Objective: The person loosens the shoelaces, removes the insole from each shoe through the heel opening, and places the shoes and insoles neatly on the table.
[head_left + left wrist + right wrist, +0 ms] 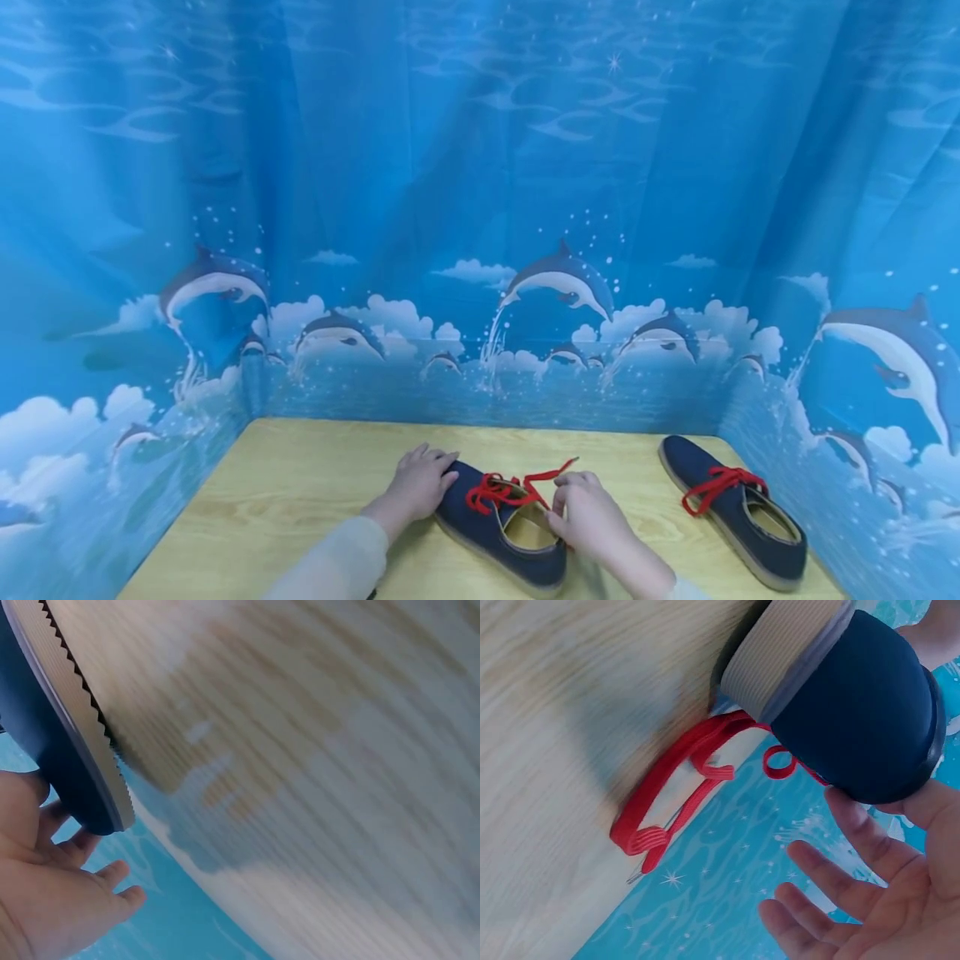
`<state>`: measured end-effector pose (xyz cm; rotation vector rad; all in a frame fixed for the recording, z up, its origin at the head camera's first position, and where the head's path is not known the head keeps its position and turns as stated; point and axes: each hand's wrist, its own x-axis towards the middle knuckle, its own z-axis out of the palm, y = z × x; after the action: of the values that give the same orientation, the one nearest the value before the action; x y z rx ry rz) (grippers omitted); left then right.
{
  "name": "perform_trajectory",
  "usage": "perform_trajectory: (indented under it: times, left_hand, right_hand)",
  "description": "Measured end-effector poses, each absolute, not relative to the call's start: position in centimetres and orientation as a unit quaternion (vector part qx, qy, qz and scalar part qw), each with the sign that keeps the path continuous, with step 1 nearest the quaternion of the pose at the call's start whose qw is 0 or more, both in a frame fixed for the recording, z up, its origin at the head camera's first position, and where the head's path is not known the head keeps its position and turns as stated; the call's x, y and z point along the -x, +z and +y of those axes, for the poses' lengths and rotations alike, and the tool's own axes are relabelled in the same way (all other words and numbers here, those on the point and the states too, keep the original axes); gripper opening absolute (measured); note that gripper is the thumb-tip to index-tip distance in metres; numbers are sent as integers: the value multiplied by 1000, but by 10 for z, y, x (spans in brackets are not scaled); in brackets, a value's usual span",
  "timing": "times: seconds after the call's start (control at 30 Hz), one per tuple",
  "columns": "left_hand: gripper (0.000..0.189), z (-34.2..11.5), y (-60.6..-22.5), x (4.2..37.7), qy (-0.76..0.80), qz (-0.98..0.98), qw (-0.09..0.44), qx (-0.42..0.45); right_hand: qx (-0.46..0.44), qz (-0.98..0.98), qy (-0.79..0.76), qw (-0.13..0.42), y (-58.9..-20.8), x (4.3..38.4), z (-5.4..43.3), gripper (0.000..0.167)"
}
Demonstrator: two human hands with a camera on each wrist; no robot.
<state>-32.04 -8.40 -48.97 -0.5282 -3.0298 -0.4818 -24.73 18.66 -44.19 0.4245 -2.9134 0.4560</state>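
A navy shoe (480, 521) with a tan lining and red laces (491, 493) lies on the table, its toe pointing to the far left. My left hand (423, 482) holds it at the toe, thumb and fingers about the tip; the left wrist view shows that hand (60, 862) beside the ridged pale sole (82, 727). At the opening near the heel, my right hand (588, 515) pinches the collar between thumb and index finger. In the right wrist view the other fingers (832, 885) are spread off the shoe. Loose red lace (667, 780) trails across the tabletop.
A matching navy shoe (731, 508) with a red lace tied in a bow stands at the right side of the wooden table (300, 500). Blue dolphin-print curtain (480, 208) hangs around the back and both sides.
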Motion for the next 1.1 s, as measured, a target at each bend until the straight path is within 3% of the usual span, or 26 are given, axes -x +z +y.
perform_trajectory:
  times: [1.1]
  left_hand:
    - [51, -104, -481, 273, -82, -988, 29, 131]
  right_hand:
    - [-195, -952, 186, 143, -454, 288, 193, 24]
